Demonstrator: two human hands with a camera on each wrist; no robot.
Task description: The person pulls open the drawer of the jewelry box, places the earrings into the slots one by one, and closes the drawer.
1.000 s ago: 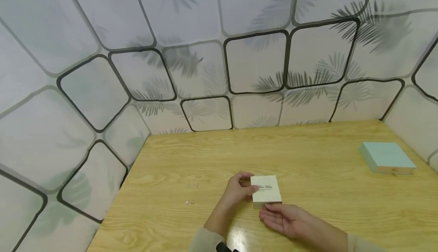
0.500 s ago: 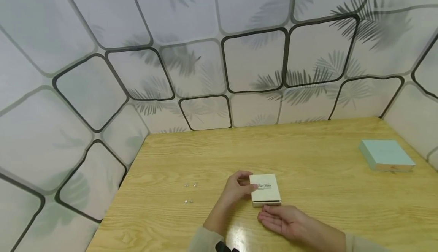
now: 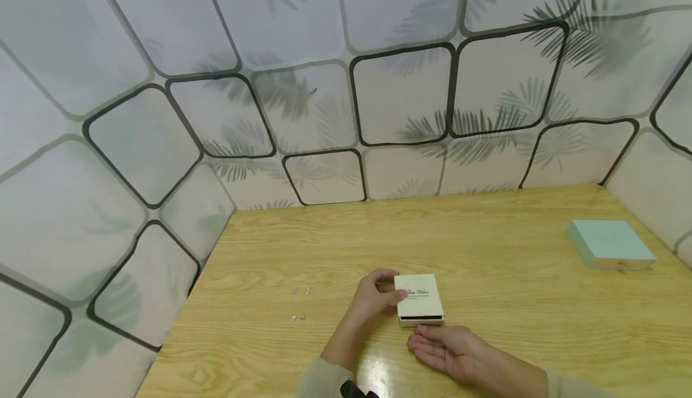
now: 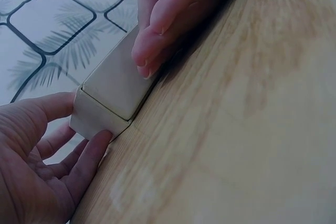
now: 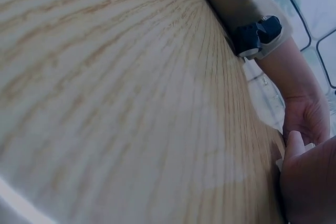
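A small cream drawer gift box [image 3: 420, 302] with dark lettering on top lies on the table in front of me. A dark gap shows at its near end, where the inner drawer [image 3: 421, 322] sticks out a little. My left hand [image 3: 374, 295] grips the box from the left, thumb over the top and fingers round the far side. In the left wrist view the left fingers [image 4: 94, 153] touch one end of the box. My right hand [image 3: 454, 350] lies palm up at the near end, fingers extended, its thumb tip right at the drawer front.
Several tiny shiny clear pieces [image 3: 301, 304] lie in two pairs on the wooden table [image 3: 259, 254], left of the hands. A pale turquoise box [image 3: 611, 245] stands at the far right. Patterned cloth walls [image 3: 324, 110] rise behind the table and at its sides.
The drawer has slid slightly out of the box's near end, and a dark gap has opened there. Both hands have stayed nearly in place.
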